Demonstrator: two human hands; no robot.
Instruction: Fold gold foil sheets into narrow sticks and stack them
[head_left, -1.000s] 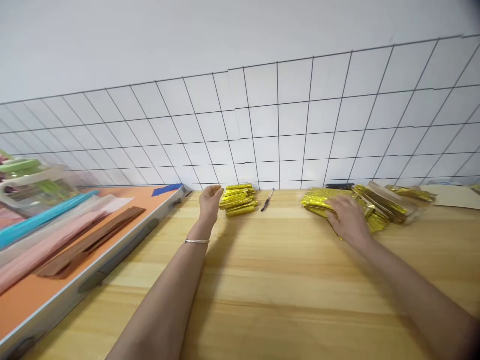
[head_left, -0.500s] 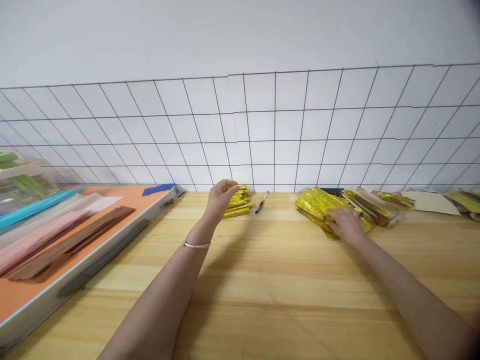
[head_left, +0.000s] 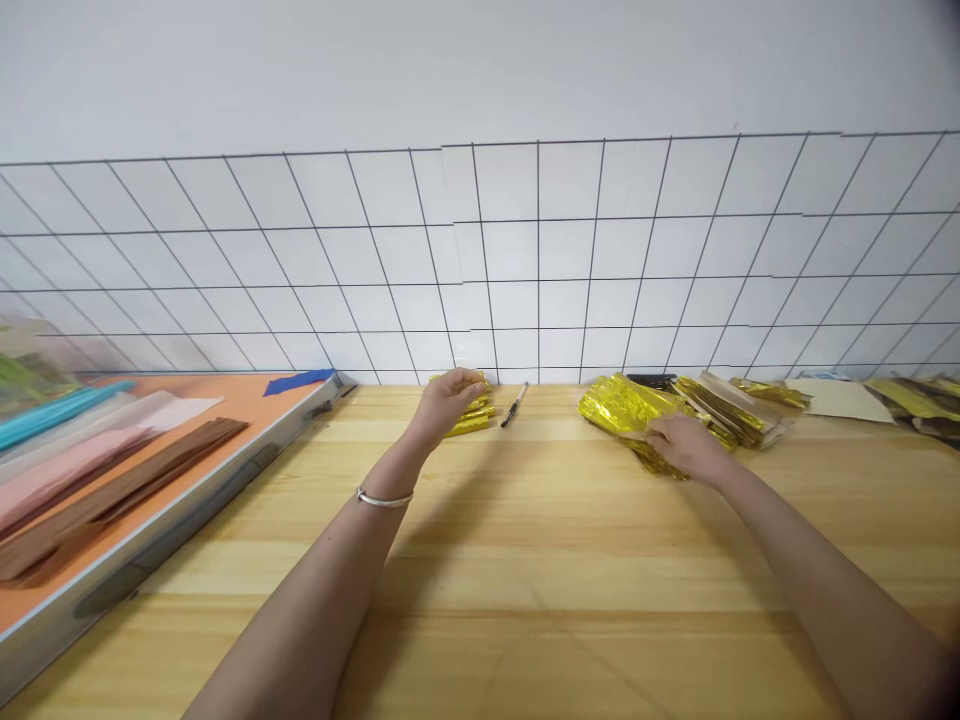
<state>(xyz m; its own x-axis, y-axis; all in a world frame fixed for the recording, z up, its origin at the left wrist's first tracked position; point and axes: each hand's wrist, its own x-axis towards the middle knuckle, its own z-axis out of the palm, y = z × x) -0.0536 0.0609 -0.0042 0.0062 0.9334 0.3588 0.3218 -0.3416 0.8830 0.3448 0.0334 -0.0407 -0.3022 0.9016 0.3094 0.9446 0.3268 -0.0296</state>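
My left hand [head_left: 448,405] is over a small stack of folded gold foil strips [head_left: 472,422] near the wall. Its thumb and fingers are closed together, and whatever lies between them is too small to make out. On the right, my right hand [head_left: 691,448] pinches the near edge of a larger bundle of crinkled gold foil [head_left: 626,405], thumb and fingers closed on it. The bundle rests on the wooden table [head_left: 525,560]. Between the two foil piles lies a pen [head_left: 514,406].
Folded foil and paper [head_left: 724,410] and a beige sheet [head_left: 840,398] line the wall at right. An orange board [head_left: 247,405] at left carries brown paper [head_left: 127,490], pink paper [head_left: 75,465], turquoise paper [head_left: 67,412] and a blue piece [head_left: 300,381]. A gridded tile wall [head_left: 510,250] rises behind.
The view has turned slightly to the right. My left hand has come down a little nearer the foil strips. My right hand stays at the larger bundle's near edge.
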